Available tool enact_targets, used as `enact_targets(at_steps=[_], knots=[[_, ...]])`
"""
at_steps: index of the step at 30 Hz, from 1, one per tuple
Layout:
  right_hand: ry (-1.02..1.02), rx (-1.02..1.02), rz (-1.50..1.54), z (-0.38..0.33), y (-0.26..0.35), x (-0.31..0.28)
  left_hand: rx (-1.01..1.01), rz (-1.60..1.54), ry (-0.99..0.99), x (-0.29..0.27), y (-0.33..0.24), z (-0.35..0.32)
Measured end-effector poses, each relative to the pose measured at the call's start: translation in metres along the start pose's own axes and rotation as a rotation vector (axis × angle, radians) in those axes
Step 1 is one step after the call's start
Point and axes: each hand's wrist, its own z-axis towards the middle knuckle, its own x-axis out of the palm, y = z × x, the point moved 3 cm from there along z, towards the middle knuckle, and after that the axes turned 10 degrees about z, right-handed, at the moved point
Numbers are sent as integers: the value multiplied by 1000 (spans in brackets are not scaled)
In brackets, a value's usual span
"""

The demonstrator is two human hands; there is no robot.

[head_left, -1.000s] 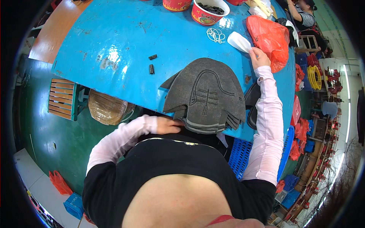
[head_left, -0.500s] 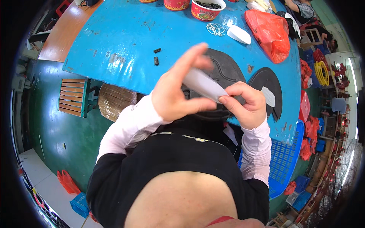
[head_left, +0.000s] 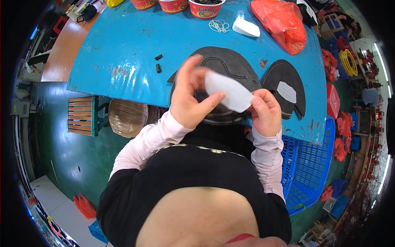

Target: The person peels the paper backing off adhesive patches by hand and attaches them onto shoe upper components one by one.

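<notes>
My right hand [head_left: 265, 113] pinches the right tip of a thin white sheet with pointed ends [head_left: 228, 91] between thumb and fingers. My left hand [head_left: 191, 94] is at the sheet's other end, fingers apart and slightly blurred, the thumb overlapping its lower left edge. Below the sheet lies a large dark grey foam-like piece [head_left: 230, 61] with a curved stitched line, partly hidden by my hands. To the right, a similar dark rounded piece [head_left: 294, 78] carries a white patch [head_left: 286, 92] of much the same shape. A stack of white pieces [head_left: 246, 28] lies farther back.
Beyond my hands, the blue table [head_left: 123, 53] holds two small black bits [head_left: 158, 68], white string [head_left: 219, 26], a red plastic bag [head_left: 282, 26] and a tub of black pieces [head_left: 206, 11]. A blue basket [head_left: 310, 173] stands to my right; a slatted stool [head_left: 82, 116] stands left.
The white sheet has turned from nearly edge-on to showing its broad face. My left hand's fingers have come down toward its left end. The whole view has shifted slightly.
</notes>
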Motion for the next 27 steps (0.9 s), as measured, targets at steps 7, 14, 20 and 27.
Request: enact_targets(at_steps=[7,14,20,27], knots=[[83,-369,-352,-4,-2,39,388,394,306,6,-23,-4],[54,-167,-164,0,-22,47,199,365,251,-7,-8,-5],[73,-281,-346,5,-28,50,133,237,223,-12,1,-3],[77,-299,-396,7,-33,51,9,144,253,-18,9,-3]])
